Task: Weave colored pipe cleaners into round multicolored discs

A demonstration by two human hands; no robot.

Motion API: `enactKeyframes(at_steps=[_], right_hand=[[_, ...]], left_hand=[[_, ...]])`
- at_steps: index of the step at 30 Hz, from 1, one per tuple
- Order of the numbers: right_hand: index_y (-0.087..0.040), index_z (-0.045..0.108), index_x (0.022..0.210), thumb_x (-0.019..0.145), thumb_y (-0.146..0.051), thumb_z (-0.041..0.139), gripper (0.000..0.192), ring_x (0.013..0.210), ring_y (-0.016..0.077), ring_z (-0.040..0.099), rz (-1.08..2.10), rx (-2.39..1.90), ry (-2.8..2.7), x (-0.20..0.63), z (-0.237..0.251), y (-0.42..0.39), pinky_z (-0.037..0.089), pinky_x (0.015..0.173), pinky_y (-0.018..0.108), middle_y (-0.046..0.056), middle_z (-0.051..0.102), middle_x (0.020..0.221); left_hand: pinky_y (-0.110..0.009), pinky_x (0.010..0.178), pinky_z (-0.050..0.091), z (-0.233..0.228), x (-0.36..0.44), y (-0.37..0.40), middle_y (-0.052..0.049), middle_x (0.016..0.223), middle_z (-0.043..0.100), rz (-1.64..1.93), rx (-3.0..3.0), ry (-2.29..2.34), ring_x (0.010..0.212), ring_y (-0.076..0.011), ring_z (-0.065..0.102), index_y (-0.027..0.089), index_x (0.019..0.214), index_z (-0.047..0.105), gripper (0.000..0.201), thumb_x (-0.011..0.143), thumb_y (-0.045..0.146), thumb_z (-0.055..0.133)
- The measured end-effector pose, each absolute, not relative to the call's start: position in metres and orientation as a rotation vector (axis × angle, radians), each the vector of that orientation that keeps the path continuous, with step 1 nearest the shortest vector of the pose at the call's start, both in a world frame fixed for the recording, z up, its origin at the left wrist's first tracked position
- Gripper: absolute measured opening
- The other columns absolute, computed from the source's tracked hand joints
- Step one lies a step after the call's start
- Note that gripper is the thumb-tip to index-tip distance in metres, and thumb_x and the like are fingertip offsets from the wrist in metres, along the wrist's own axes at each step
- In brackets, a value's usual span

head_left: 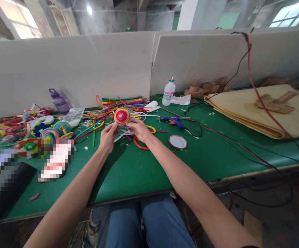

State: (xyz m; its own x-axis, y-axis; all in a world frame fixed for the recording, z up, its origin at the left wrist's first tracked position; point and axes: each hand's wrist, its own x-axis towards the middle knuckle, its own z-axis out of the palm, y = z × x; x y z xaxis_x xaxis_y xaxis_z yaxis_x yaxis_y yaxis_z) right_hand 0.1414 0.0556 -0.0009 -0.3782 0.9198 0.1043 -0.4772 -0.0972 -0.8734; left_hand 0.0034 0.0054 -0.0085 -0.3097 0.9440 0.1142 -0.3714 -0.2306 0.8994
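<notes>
Holding a coiled disc point(121, 115) of coloured pipe cleaners between both hands, raised just above the green bench point(149, 165) and in front of the loose pile of pipe cleaners point(120, 103). Gripping the disc's lower left edge with the left hand point(108, 136), fingers closed on the rim; pinching the lower right edge with the right hand point(139, 129), fingers likewise closed on it. Keeping the flat spiral face turned toward the camera, apparently for inspection of the winding. Extending both forearms forward over the bench edge, wrists converging at the centre, palms facing inward. Lying to the right, apart from the hands: a blue glue gun point(173, 120) with its cord, a round lid point(178, 141) and a white bottle point(168, 92). Resting to the left: finished colourful pieces point(48, 132) and a purple water bottle point(59, 100).
</notes>
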Motion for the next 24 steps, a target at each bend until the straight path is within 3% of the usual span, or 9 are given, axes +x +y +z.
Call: enactKeyframes(at_steps=[7, 20, 24], right_hand=[[-0.017, 0.068, 0.07, 0.051, -0.014, 0.079, 0.022, 0.078, 0.0124, 0.059, 1.75, -0.61, -1.112, 0.144, -0.003, 0.059, 0.041, 0.075, 0.027, -0.002, 0.068, 0.074], [-0.015, 0.068, 0.07, 0.062, -0.01, 0.073, 0.011, 0.076, 0.0128, 0.063, 1.795, -0.602, -1.093, 0.146, 0.006, 0.053, 0.049, 0.077, 0.028, 0.0, 0.069, 0.074], [-0.016, 0.067, 0.086, 0.068, -0.011, 0.069, 0.019, 0.08, 0.0136, 0.065, 1.693, -0.709, -1.013, 0.15, 0.009, 0.054, 0.05, 0.073, 0.026, 0.002, 0.07, 0.079]], left_hand=[[-0.026, 0.077, 0.045, -0.011, 0.002, 0.008, -0.001, 0.079, 0.069, 1.772, 0.897, 0.981, 0.077, -0.0128, 0.061, 0.018, 0.073, 0.073, 0.033, 0.051, 0.04, 0.086], [-0.027, 0.076, 0.046, -0.011, 0.0, 0.009, 0.001, 0.071, 0.065, 1.729, 0.982, 0.931, 0.073, -0.0122, 0.059, 0.018, 0.066, 0.071, 0.024, 0.056, 0.036, 0.083], [-0.026, 0.075, 0.046, -0.014, -0.004, 0.013, 0.002, 0.066, 0.061, 1.855, 1.022, 0.995, 0.071, -0.0121, 0.057, 0.018, 0.062, 0.069, 0.023, 0.058, 0.036, 0.082]])
